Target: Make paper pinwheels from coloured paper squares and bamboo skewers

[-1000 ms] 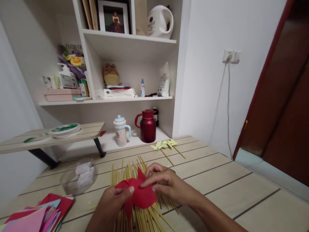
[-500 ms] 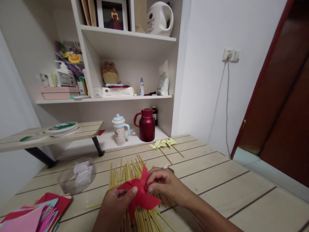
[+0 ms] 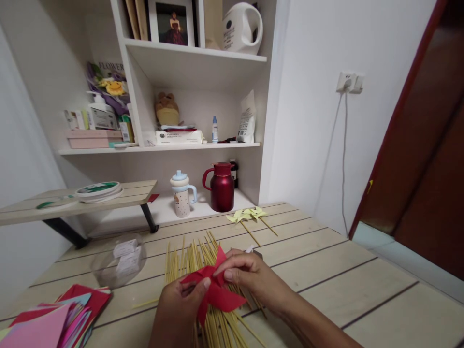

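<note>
A red paper pinwheel [image 3: 221, 298] with pointed blades is held between both hands above a spread of thin yellow sticks [image 3: 217, 328]. My left hand [image 3: 183, 302] pinches its left side, thumb on top near the middle. My right hand [image 3: 250, 273] is closed on the paper from the right, its index fingertip and thumb bringing a blade in at the centre. The sticks lie on the slatted table, partly hidden under my hands and the paper. Behind my right hand, a small dark object with a white part [image 3: 253, 251] is mostly covered.
Two pale yellow pinwheels on sticks [image 3: 248, 215] lie farther back. At the left are a stack of coloured paper [image 3: 47, 326] and a clear round container [image 3: 99, 263] with white packets. A red jug [image 3: 222, 188] and a speckled cup [image 3: 181, 198] stand on the lowest shelf.
My right fingers have moved inward to the pinwheel's centre, bringing a blade with them. My left hand keeps its pinch. The whole view has shifted slightly.
</note>
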A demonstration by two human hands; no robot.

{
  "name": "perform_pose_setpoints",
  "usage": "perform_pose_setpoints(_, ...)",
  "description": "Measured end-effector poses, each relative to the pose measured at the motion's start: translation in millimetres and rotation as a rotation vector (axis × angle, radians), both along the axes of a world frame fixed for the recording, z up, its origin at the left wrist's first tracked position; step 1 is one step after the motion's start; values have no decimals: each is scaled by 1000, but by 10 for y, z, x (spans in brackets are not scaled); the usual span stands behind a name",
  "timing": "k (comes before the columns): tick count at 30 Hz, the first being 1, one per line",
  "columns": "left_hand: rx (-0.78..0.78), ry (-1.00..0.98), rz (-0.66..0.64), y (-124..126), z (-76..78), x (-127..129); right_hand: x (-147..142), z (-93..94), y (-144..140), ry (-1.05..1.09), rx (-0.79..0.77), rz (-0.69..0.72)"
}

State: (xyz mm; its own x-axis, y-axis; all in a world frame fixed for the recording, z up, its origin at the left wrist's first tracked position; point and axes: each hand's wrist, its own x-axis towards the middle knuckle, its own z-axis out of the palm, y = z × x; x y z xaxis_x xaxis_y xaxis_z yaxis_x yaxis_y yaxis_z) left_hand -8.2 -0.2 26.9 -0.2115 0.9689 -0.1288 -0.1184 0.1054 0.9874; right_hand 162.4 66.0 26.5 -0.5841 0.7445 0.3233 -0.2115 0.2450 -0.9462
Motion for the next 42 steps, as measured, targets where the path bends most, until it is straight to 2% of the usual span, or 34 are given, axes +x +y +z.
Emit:
perform_pose_setpoints(8, 17, 43, 17, -18, -36, 8, 19, 39, -25, -10, 49, -40)
perform_pose_setpoints(14, -47, -15, 67, -17, -38, -28, 54, 51, -1, 127, -215, -93)
perform_pose_setpoints(19, -85, -51, 73, -14, -65, -57, 70, 61, 32, 141, -297, -133)
perform_pose_setpoints(26, -50, -6, 49, -10, -124, -30, 70, 85, 20, 77, -250, -126)
perform_pose_setpoints(33, -57, -40, 49, -5, -97, 44, 68, 74, -15, 64, -210, -83)
perform_pose_setpoints(42, -57, -49, 67, -24, -122, 52, 98, 105, -74, -32, 38, -110)
